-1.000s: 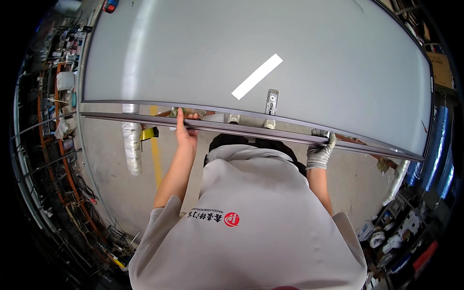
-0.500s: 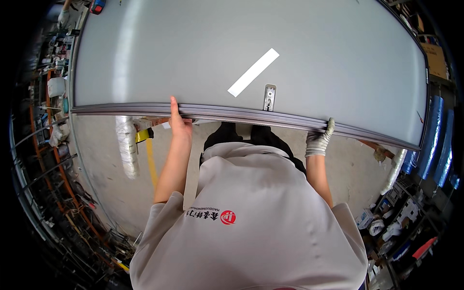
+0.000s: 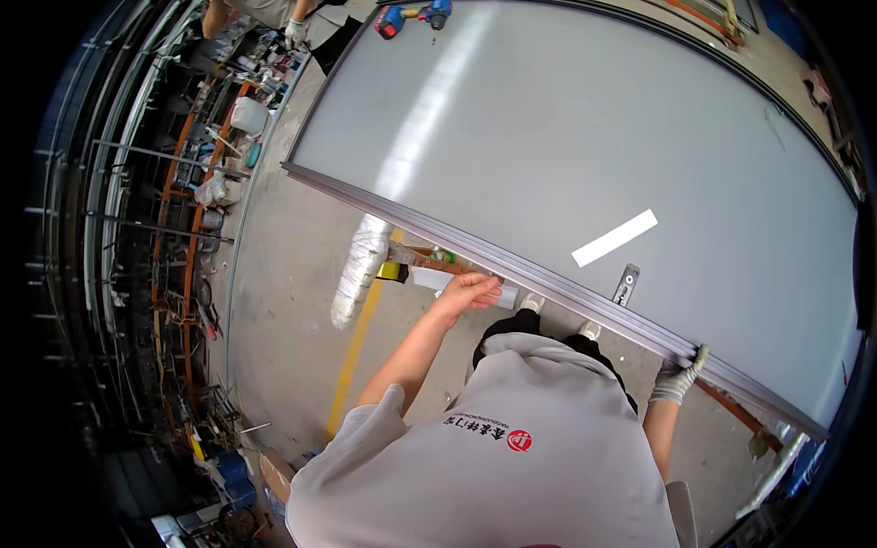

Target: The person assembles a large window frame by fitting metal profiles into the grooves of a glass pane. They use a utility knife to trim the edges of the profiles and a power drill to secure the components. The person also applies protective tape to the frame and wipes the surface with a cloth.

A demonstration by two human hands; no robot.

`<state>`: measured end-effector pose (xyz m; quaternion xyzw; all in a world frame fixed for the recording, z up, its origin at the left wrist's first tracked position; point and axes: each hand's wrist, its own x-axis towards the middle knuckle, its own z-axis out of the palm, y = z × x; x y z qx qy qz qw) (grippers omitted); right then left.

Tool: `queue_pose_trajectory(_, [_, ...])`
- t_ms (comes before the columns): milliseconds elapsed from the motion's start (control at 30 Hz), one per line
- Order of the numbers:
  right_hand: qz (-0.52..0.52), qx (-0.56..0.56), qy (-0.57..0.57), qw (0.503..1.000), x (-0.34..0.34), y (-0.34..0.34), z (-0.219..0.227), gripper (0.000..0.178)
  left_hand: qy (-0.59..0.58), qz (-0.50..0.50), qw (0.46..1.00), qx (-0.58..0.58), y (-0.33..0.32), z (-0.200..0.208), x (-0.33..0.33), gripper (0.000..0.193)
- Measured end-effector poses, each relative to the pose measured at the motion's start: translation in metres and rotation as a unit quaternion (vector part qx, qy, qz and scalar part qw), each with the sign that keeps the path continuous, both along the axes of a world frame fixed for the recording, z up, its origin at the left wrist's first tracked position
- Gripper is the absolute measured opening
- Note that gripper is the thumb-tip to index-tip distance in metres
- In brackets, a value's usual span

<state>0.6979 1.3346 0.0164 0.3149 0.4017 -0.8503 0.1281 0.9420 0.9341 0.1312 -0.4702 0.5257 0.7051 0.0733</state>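
- Left hand (image 3: 464,296): bare, fingers bent just beside the rail's near edge, nothing visible in it; whether it touches the rail or is closed I cannot tell.
- Right hand (image 3: 674,380): gloved, grasping the rail from the near side, thumb over the top.
- Step, as I judge it: steadying the rail against the panel. The next move seems to call for support on the left while the right keeps its hold.
- Rail (image 3: 585,302): long, straight, grey-mauve, grooved lengthwise, lying along the panel's near edge; whether fastened, I cannot tell.
- Panel (image 3: 512,137): smooth, grey, dark-framed, in front of the person, with a diagonal white strip (image 3: 615,238) and metal plate (image 3: 626,284) toward the near edge.
- Drill (image 3: 438,13): on the panel, far left.
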Motion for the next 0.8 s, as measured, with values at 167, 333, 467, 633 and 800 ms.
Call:
queue_pose_trajectory(167, [-0.007,0.021,-0.01,1.0,0.008,-0.01,0.026,0.031,0.109,-0.024,0.976,-0.188,-0.004,-0.01,-0.024,0.024])
queue_pose_trajectory(333, [-0.023,0.045,-0.046,0.998,0.007,-0.01,0.023,0.039,0.042,-0.151,0.894,-0.419,0.025,-0.005,-0.094,0.039])
queue_pose_trajectory(467, [0.014,0.007,-0.03,0.999,0.008,-0.012,0.037,0.043,0.001,-0.244,0.828,-0.504,0.043,-0.004,-0.146,0.044])
queue_pose_trajectory(633, [0.031,0.033,-0.043,0.998,0.019,-0.02,0.055,0.061,-0.039,-0.278,0.839,-0.466,0.065,0.008,-0.174,0.046])
queue_pose_trajectory(800, [0.139,0.081,-0.095,0.982,0.053,0.003,0.058,0.077,-0.012,-0.287,0.801,-0.525,0.066,0.01,-0.156,0.039])
